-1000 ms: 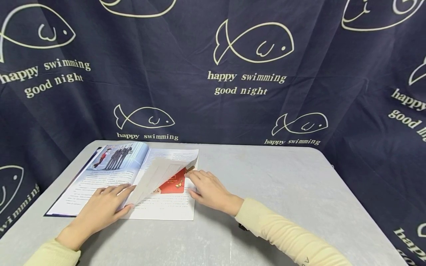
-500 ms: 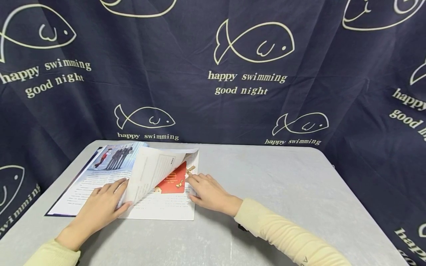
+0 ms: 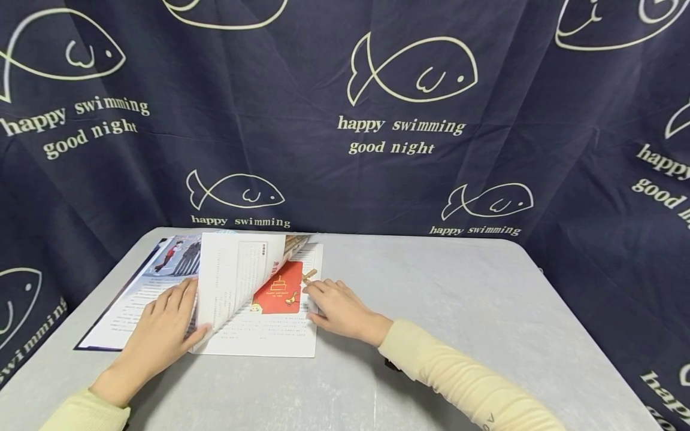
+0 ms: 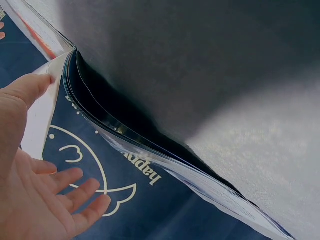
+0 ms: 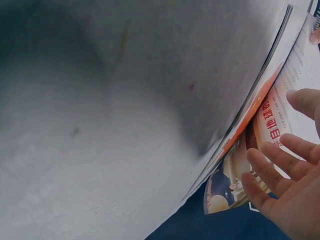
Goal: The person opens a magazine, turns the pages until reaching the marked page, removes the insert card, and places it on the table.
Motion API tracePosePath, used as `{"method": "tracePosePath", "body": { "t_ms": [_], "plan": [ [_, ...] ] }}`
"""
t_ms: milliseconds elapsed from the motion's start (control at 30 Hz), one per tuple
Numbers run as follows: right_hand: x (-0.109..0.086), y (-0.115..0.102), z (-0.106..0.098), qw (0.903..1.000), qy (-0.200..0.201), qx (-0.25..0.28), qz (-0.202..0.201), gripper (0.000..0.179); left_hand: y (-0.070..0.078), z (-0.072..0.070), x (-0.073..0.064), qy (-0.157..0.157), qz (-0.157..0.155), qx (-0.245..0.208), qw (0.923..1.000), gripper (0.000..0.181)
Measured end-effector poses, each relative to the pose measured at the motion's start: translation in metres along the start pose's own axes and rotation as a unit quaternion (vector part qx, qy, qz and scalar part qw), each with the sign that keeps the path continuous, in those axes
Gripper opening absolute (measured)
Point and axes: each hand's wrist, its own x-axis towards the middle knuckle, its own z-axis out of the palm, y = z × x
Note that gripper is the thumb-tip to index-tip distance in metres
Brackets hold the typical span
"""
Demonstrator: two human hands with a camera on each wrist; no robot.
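Observation:
An open book (image 3: 115, 323) lies at the table's left, with several lifted pages (image 3: 229, 263) curling over from the right side. Beneath the curl, a red birthday card (image 3: 283, 293) with a gold cake print lies on the right-hand page. A small gold-brown piece (image 3: 309, 275), its kind unclear, sits at the card's right edge. My left hand (image 3: 159, 329) rests at the base of the lifted pages; its thumb touches paper in the left wrist view, fingers spread. Beside the card, my right hand (image 3: 345, 311) has its fingertips at the right-hand page's edge, fingers loosely extended in the right wrist view.
The grey tabletop (image 3: 447, 305) extends to the right of the book. Behind the table hangs a dark blue curtain (image 3: 377, 185) printed with white fish and lettering. The book's dark cover edge (image 3: 99, 348) shows at the left.
The lifted pages have swung left and stand higher, baring more of the red card and the gold-brown piece. My left hand has shifted slightly left with them; the right hand barely moved.

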Motion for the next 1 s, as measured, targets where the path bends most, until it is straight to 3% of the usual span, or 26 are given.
{"method": "tracePosePath", "body": {
  "t_ms": [233,567,767,1000],
  "plan": [
    [0.003,0.002,0.0,0.9999,-0.014,-0.003,0.006,0.046,-0.002,0.0,0.0,-0.002,-0.007,0.007,0.9999,0.095],
    [0.011,0.003,0.0,0.9995,-0.032,-0.004,0.005,0.048,-0.002,0.002,0.001,-0.002,0.02,0.005,0.9998,0.066],
    [0.016,0.005,0.001,0.9987,-0.049,-0.002,0.012,0.05,-0.002,0.004,0.003,0.012,0.046,0.004,0.9988,0.059],
    [0.021,0.009,0.002,0.9985,-0.053,-0.005,0.014,0.052,-0.003,0.004,0.003,-0.007,0.065,0.005,0.9979,0.049]
  ]
}}
